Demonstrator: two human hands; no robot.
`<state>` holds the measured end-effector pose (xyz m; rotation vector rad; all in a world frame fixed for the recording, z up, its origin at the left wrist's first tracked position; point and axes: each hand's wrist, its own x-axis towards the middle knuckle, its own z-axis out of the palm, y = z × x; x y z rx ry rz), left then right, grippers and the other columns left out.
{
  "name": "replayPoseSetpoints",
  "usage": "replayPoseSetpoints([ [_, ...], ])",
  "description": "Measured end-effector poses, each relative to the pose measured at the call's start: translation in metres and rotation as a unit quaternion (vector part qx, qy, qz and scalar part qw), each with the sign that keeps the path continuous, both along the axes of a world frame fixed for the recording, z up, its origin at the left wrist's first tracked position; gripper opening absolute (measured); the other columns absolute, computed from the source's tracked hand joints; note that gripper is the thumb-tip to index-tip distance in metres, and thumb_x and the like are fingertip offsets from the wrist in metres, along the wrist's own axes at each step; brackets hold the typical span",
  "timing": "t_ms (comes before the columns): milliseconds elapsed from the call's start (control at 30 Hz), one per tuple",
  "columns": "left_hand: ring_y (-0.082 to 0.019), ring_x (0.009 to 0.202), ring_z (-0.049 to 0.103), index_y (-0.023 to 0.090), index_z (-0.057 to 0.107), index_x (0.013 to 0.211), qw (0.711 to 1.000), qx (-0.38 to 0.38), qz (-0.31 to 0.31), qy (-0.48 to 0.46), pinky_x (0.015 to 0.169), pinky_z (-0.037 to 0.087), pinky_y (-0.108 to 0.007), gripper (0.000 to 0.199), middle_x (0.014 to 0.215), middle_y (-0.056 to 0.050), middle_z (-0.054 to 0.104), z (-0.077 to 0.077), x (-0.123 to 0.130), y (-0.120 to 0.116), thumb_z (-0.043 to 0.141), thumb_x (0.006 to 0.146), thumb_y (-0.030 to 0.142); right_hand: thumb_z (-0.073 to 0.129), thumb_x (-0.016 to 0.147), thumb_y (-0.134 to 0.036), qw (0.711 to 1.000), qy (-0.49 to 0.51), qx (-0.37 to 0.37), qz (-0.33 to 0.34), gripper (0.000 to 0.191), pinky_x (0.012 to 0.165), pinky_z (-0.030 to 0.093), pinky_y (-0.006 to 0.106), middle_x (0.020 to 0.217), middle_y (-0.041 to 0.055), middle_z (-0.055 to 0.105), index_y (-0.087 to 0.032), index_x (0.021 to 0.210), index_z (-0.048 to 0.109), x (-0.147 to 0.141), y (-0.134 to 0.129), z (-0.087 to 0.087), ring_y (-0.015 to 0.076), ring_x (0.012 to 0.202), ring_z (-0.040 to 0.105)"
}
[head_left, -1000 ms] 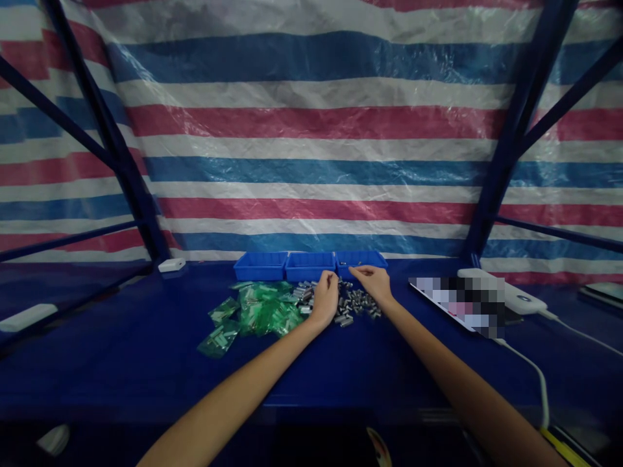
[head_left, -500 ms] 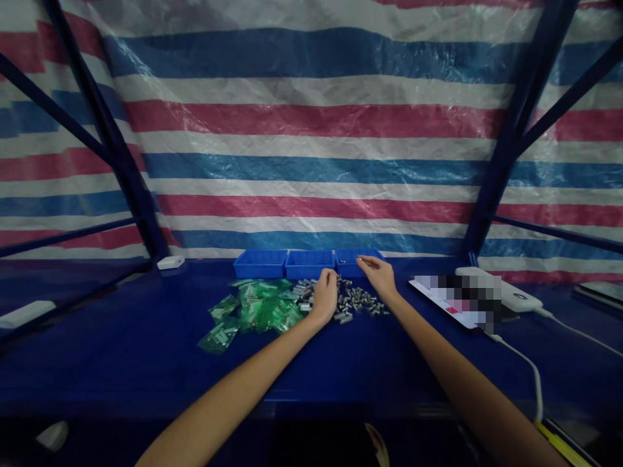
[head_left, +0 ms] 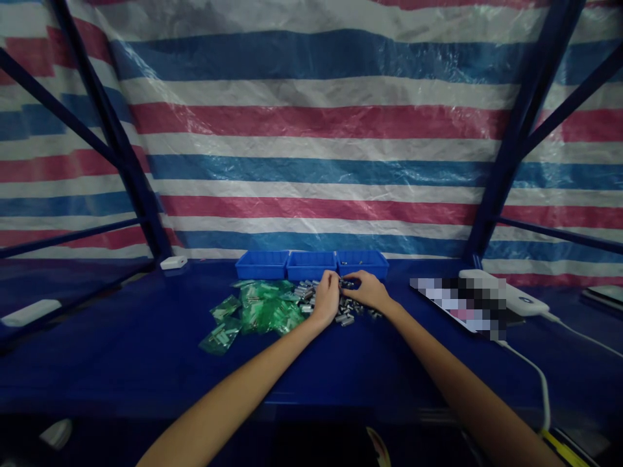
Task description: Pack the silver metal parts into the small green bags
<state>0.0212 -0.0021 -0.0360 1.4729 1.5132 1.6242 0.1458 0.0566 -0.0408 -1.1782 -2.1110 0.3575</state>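
Observation:
My left hand is closed over the pile of small metal parts, its fingertips curled around something I cannot make out. Close to its right, my right hand has thumb and fingers bent toward the same parts near the left fingertips; what is between them is too small to tell. Behind the hands stand three blue bins: a left bin, a middle bin and a right bin, which holds a few small pieces. Green-tinted plastic bags with pieces inside lie left of the metal parts.
On the right of the blue table lie a blurred-out flat device and a white power bank with a white cable. A small white box sits at the back left.
My right hand has moved from over the right bin down and left to the metal parts beside my left hand. Another small piece now shows in that bin. My left hand has barely moved.

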Motion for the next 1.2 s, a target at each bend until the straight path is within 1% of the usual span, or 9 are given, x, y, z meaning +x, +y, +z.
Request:
replayPoseSetpoints([
  [100, -0.012, 0.065, 0.047, 0.020, 0.047, 0.070, 1.000, 0.000, 0.004, 0.007, 0.064, 0.035, -0.023, 0.022, 0.063, 0.004, 0.047, 0.001, 0.000, -0.001, 0.034, 0.086, 0.028, 0.068, 0.062, -0.041, 1.000, -0.018, -0.010, -0.002, 0.038, 0.081, 0.046, 0.033, 0.100, 0.0042, 0.068, -0.027, 0.098, 0.069, -0.001, -0.001, -0.002, 0.0243, 0.095, 0.061],
  [300, -0.012, 0.065, 0.047, 0.020, 0.047, 0.070, 1.000, -0.003, 0.002, -0.001, 0.064, 0.035, -0.024, 0.022, 0.064, 0.004, 0.047, 0.001, 0.001, 0.000, 0.035, 0.086, 0.028, 0.062, 0.064, -0.021, 0.998, 0.010, -0.046, 0.031, 0.027, 0.071, 0.047, 0.026, 0.081, 0.0000, 0.072, -0.027, 0.090, 0.070, -0.002, 0.001, -0.003, 0.0189, 0.081, 0.066],
  [433, -0.012, 0.063, 0.045, 0.019, 0.046, 0.070, 1.000, -0.005, -0.006, -0.006, 0.064, 0.035, -0.024, 0.021, 0.063, 0.004, 0.045, 0.000, 0.000, 0.001, 0.035, 0.086, 0.028, 0.061, 0.065, -0.021, 0.998, 0.018, -0.046, 0.037, 0.020, 0.070, 0.047, 0.025, 0.078, -0.0001, 0.072, -0.025, 0.083, 0.071, -0.002, 0.000, -0.003, 0.0178, 0.079, 0.066],
  [567, -0.012, 0.064, 0.046, 0.019, 0.045, 0.070, 1.000, -0.001, -0.007, 0.000, 0.066, 0.036, -0.023, 0.021, 0.063, 0.004, 0.046, 0.001, -0.001, -0.001, 0.035, 0.086, 0.028, 0.060, 0.066, -0.023, 0.999, 0.003, -0.032, 0.017, 0.016, 0.068, 0.046, 0.025, 0.079, 0.0000, 0.072, -0.026, 0.077, 0.071, -0.004, -0.004, -0.001, 0.0180, 0.079, 0.066],
  [667, -0.012, 0.067, 0.048, 0.019, 0.045, 0.072, 1.000, 0.008, -0.001, 0.026, 0.068, 0.037, -0.023, 0.021, 0.066, 0.003, 0.048, 0.005, -0.002, -0.004, 0.034, 0.087, 0.029, 0.060, 0.065, -0.023, 1.000, 0.000, -0.031, -0.001, 0.015, 0.065, 0.045, 0.025, 0.079, -0.0002, 0.072, -0.026, 0.076, 0.071, -0.006, -0.009, 0.003, 0.0178, 0.078, 0.066],
  [800, -0.013, 0.072, 0.049, 0.020, 0.048, 0.076, 0.993, 0.028, -0.001, 0.111, 0.070, 0.036, -0.024, 0.021, 0.070, 0.002, 0.051, 0.010, -0.003, -0.006, 0.035, 0.088, 0.031, 0.060, 0.065, -0.022, 1.000, 0.015, -0.027, 0.001, 0.015, 0.066, 0.045, 0.025, 0.076, 0.0006, 0.072, -0.024, 0.075, 0.070, -0.004, -0.013, 0.009, 0.0179, 0.077, 0.065],
  [900, -0.014, 0.072, 0.050, 0.020, 0.050, 0.079, 0.985, 0.041, -0.004, 0.165, 0.071, 0.036, -0.025, 0.019, 0.072, 0.002, 0.052, 0.012, -0.007, -0.006, 0.037, 0.087, 0.032, 0.060, 0.065, -0.024, 0.998, 0.060, -0.007, 0.017, 0.015, 0.070, 0.046, 0.026, 0.077, 0.0012, 0.071, -0.022, 0.076, 0.069, -0.002, -0.013, 0.015, 0.0173, 0.077, 0.064],
  [1033, -0.014, 0.070, 0.049, 0.020, 0.049, 0.074, 0.985, 0.038, 0.011, 0.166, 0.071, 0.036, -0.025, 0.024, 0.069, 0.002, 0.051, 0.010, -0.012, -0.003, 0.036, 0.088, 0.035, 0.057, 0.065, -0.021, 0.984, 0.168, 0.003, 0.051, 0.020, 0.072, 0.047, 0.026, 0.082, 0.0022, 0.070, -0.019, 0.082, 0.068, -0.005, -0.015, 0.022, 0.0148, 0.075, 0.063],
  [1200, -0.014, 0.069, 0.049, 0.019, 0.048, 0.072, 0.993, 0.028, 0.022, 0.116, 0.070, 0.036, -0.026, 0.032, 0.071, 0.000, 0.052, 0.012, -0.015, -0.003, 0.031, 0.090, 0.040, 0.061, 0.064, -0.024, 0.953, 0.268, -0.075, 0.121, 0.026, 0.068, 0.049, 0.027, 0.080, 0.0048, 0.069, -0.015, 0.088, 0.066, -0.015, -0.023, 0.026, 0.0151, 0.073, 0.064],
])
